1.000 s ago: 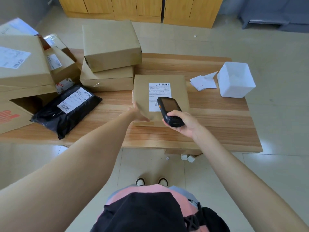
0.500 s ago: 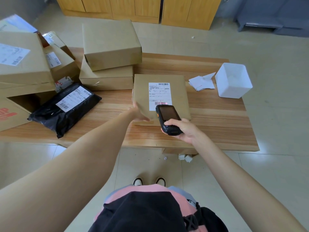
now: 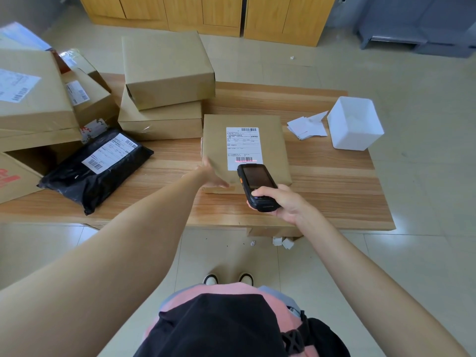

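A flat brown parcel (image 3: pixel 273 140) with a white shipping label (image 3: pixel 243 146) lies in the middle of the wooden table (image 3: pixel 334 181). My left hand (image 3: pixel 212 173) rests with straight fingers against the parcel's near left corner. My right hand (image 3: pixel 286 204) grips a black handheld scanner (image 3: pixel 257 185), held just over the parcel's near edge. A red scan line lies across the lower barcode of the label.
Two brown boxes (image 3: pixel 164 83) are stacked behind the parcel on the left. A black mailer bag (image 3: pixel 98 163) and several cartons (image 3: pixel 31 99) crowd the table's left end. A white square bin (image 3: pixel 355 124) and paper slips (image 3: pixel 306 126) sit at the right.
The scanner has drawn back toward me off the label, uncovering the lower barcode, and a red scan line now shows on it. My left hand stays at the parcel's corner.
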A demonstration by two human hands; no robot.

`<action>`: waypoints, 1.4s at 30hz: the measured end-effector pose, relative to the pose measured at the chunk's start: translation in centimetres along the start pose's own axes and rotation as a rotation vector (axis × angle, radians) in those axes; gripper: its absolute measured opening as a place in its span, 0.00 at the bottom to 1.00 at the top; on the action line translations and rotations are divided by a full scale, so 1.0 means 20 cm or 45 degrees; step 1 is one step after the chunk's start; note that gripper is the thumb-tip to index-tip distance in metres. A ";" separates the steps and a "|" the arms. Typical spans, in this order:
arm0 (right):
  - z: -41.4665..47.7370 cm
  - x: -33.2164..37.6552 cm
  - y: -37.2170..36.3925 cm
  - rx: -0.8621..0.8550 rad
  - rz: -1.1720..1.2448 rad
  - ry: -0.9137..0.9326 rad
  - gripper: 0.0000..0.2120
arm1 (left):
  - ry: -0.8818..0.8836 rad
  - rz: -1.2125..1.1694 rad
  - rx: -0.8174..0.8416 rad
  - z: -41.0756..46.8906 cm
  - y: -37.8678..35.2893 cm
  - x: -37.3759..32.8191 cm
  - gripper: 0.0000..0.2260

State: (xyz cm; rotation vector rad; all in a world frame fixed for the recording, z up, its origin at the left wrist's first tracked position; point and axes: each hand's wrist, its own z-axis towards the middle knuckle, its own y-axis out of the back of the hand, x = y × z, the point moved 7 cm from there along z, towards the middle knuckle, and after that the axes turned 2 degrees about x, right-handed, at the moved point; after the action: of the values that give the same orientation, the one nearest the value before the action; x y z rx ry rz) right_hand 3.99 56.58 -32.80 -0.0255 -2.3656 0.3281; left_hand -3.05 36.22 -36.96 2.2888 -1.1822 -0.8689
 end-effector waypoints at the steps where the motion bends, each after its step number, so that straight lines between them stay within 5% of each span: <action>1: 0.00 0.00 0.00 -0.007 -0.001 0.000 0.32 | -0.003 0.005 0.002 0.00 0.00 0.00 0.59; 4: 0.00 0.00 -0.01 0.003 -0.019 0.001 0.36 | -0.002 -0.009 0.007 0.00 0.00 0.00 0.59; 9: 0.02 0.01 0.00 -0.016 -0.038 0.019 0.28 | -0.009 -0.014 0.015 0.00 0.00 -0.01 0.59; 16: 0.02 0.05 0.00 -0.019 0.026 0.061 0.35 | -0.006 0.015 0.028 -0.01 0.00 -0.01 0.59; 25: 0.02 0.24 0.27 -0.296 0.110 0.187 0.18 | 0.002 0.026 0.036 -0.04 0.01 -0.01 0.58; 32: 0.04 0.23 0.61 -0.523 0.080 0.197 0.36 | 0.016 0.039 -0.014 -0.06 0.03 -0.04 0.53; 42: 0.12 0.01 0.74 -0.550 0.019 0.023 0.39 | 0.042 0.030 -0.015 -0.07 0.04 -0.06 0.54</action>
State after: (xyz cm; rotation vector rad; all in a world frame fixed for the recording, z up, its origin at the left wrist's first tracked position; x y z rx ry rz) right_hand 1.17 70.35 -37.95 -0.2485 -2.3758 -0.1802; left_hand -3.06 36.95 -35.16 2.2668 -1.1842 -0.8244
